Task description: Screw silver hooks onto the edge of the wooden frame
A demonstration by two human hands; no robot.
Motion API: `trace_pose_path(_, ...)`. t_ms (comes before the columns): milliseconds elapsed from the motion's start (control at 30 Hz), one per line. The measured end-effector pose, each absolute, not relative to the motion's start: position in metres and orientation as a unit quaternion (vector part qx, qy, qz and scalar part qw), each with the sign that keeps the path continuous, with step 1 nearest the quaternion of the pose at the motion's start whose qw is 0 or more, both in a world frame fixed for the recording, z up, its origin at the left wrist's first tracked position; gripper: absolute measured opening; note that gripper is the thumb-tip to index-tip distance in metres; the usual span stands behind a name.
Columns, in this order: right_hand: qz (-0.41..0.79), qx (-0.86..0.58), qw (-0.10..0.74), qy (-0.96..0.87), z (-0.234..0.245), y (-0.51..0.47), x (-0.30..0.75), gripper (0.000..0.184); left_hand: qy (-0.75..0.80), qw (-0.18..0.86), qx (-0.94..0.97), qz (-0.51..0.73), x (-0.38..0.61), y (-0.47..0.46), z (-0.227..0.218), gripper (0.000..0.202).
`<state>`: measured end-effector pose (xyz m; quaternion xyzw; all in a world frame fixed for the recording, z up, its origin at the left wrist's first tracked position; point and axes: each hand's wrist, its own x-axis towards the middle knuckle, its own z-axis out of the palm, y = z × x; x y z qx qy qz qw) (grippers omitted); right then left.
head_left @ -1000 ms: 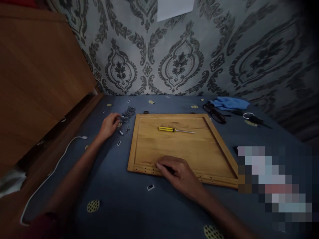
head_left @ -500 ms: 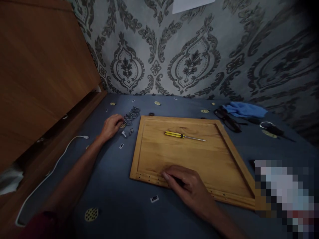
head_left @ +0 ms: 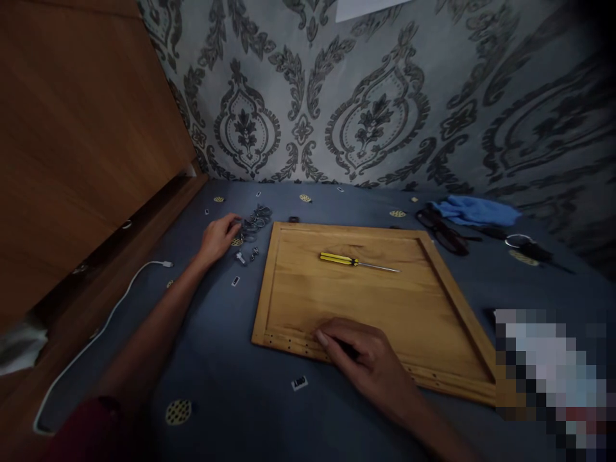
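My left hand (head_left: 219,239) is beside a small heap of dark grey metal pieces (head_left: 257,218) on the blue cloth, its fingertips slightly apart with nothing visible between them. Close by lie a small whitish piece (head_left: 240,257) and a small dark metal piece (head_left: 255,253). At the front edge of a framed wooden panel (head_left: 298,289), my right hand (head_left: 363,353) is closed, thumb pressed toward the curled fingers. Whatever it may hold is hidden. A screwdriver (head_left: 339,259) with a yellow and black handle lies on the panel, its shaft to the right.
Sunglasses (head_left: 447,234), a blue cloth (head_left: 476,210) and a key ring with a black fob (head_left: 529,249) lie at the back right. A white cable (head_left: 115,305) runs along the left beside a wooden cabinet (head_left: 86,115). A blurred-out object covers the right front.
My left hand has drawn slightly up and back from the metal pieces, its fingers loosening. My right hand stays at the panel's front edge, and the screwdriver lies still.
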<state>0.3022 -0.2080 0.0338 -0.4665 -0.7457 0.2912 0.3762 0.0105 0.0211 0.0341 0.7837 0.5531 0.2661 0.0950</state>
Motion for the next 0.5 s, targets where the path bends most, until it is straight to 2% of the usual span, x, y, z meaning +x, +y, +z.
trace_pose_path(267,0.289,-0.462,0.382,-0.747,0.0322,-0.2084,0.3025,0.037,0.565,0.103,0.774,0.265,0.0123,0.0261,0.0326,0.021)
trace_pose_path(500,0.287,-0.46,0.378,-0.75,0.0335,-0.2076,0.3038,0.033,0.557,0.129,0.774,0.271,0.0094,0.0275,0.0337,0.024)
